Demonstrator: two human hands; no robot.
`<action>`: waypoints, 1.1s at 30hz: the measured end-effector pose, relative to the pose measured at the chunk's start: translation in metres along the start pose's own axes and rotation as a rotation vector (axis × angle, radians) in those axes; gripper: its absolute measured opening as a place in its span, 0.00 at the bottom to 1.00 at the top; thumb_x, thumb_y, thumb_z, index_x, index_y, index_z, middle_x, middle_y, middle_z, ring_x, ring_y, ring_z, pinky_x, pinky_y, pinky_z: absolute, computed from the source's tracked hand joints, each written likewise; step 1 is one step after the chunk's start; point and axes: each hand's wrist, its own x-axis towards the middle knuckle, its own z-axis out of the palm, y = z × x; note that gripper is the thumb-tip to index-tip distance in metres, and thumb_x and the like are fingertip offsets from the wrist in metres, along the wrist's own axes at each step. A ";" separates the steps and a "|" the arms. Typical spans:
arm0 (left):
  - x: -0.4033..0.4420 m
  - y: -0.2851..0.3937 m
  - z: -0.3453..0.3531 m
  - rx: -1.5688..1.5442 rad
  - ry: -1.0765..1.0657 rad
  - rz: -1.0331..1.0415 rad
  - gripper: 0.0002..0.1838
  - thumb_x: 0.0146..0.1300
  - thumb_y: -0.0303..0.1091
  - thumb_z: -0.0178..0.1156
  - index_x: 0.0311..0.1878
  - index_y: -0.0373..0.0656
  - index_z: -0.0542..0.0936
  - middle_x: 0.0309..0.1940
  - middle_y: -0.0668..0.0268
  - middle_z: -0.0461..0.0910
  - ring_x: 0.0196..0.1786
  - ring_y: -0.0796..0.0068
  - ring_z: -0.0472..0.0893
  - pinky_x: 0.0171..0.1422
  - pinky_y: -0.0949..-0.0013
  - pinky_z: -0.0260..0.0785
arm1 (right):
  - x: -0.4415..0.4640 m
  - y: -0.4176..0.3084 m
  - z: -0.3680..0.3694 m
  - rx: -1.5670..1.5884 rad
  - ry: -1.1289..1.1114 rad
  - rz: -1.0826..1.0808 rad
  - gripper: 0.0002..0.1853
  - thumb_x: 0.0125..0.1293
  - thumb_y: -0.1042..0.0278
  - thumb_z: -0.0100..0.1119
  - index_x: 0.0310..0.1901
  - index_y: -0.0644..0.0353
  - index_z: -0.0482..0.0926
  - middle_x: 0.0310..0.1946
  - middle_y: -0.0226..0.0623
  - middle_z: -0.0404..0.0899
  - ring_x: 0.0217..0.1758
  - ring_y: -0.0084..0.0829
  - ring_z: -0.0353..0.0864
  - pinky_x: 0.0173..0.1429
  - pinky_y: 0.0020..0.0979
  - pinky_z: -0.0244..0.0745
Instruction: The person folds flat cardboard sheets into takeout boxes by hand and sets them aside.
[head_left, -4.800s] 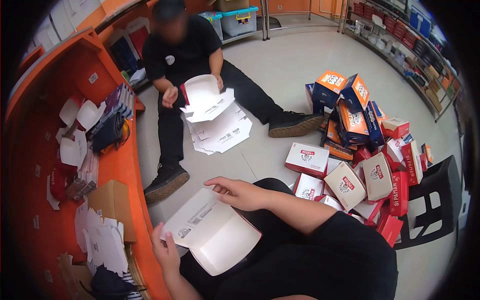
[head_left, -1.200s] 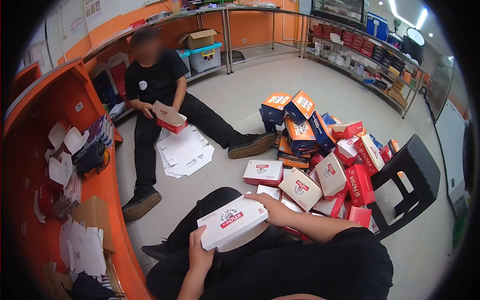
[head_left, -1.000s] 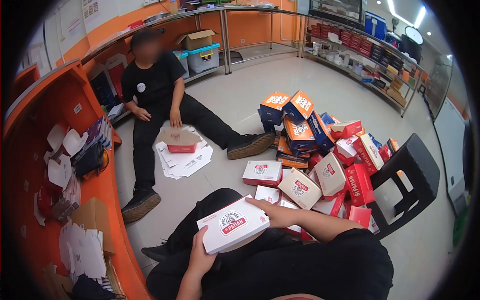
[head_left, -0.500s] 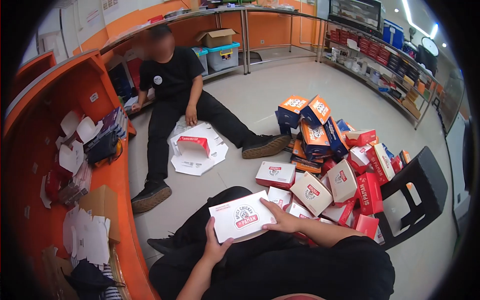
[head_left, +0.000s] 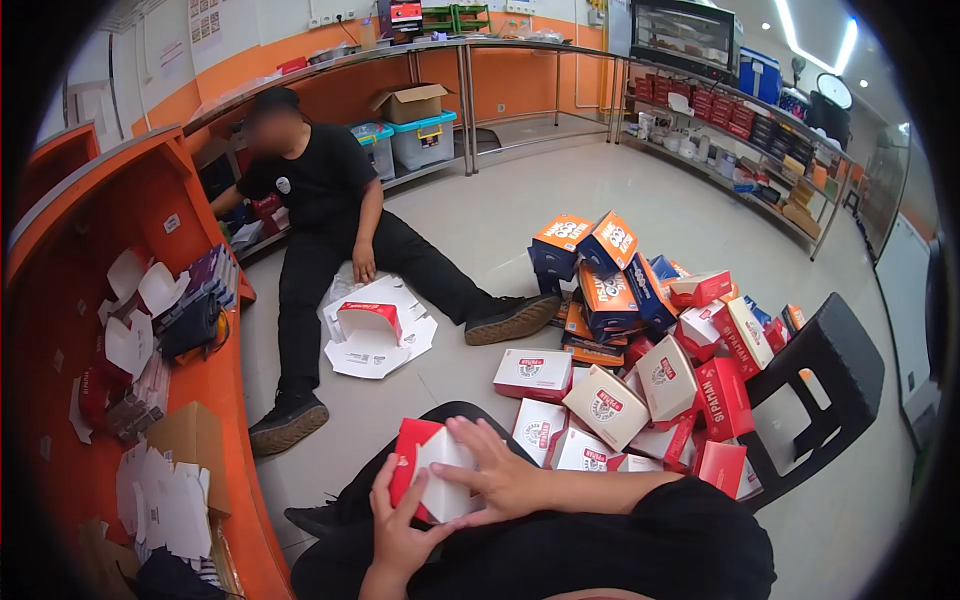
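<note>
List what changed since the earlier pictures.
The box was closed, then turned; its printed lid no longer shows. The right hand now spreads over it. The co-worker's box, once held, was let go onto the sheets. The left hand still holds on; the pile looks unchanged.

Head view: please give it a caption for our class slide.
Left hand grips a red-and-white box, right hand spread over it; piled boxes nearby.

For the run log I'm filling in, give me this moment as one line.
left hand: holding red-and-white box | right hand: fingers spread on its white side | co-worker: seated | box pile: on floor
</note>
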 end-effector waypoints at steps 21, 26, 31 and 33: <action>0.003 -0.027 0.022 -0.150 0.246 -0.259 0.24 0.67 0.32 0.44 0.65 0.34 0.57 0.65 0.52 0.53 0.68 0.60 0.56 0.69 0.60 0.49 | 0.039 0.025 0.040 -0.052 0.115 -0.175 0.38 0.50 0.38 0.60 0.64 0.38 0.63 0.66 0.55 0.48 0.66 0.60 0.49 0.63 0.58 0.49; 0.011 -0.027 -0.012 -0.979 0.793 -0.295 0.27 0.68 0.32 0.42 0.68 0.42 0.50 0.64 0.56 0.58 0.65 0.59 0.62 0.67 0.57 0.56 | 0.044 0.024 0.021 -0.016 0.140 0.151 0.41 0.55 0.45 0.60 0.68 0.46 0.54 0.66 0.53 0.49 0.69 0.54 0.48 0.68 0.52 0.46; 0.006 -0.015 -0.004 -0.939 0.629 -0.305 0.33 0.61 0.26 0.43 0.69 0.41 0.46 0.67 0.56 0.52 0.69 0.61 0.56 0.71 0.61 0.45 | 0.042 0.035 0.026 1.439 0.159 0.605 0.44 0.59 0.60 0.61 0.70 0.54 0.43 0.66 0.46 0.50 0.69 0.37 0.51 0.69 0.34 0.49; -0.003 -0.032 -0.003 -0.942 0.540 -0.378 0.33 0.61 0.27 0.43 0.69 0.40 0.45 0.67 0.56 0.53 0.69 0.62 0.56 0.71 0.62 0.45 | 0.041 0.038 0.015 1.142 0.126 0.544 0.45 0.59 0.60 0.61 0.70 0.59 0.42 0.66 0.47 0.51 0.69 0.36 0.52 0.70 0.33 0.49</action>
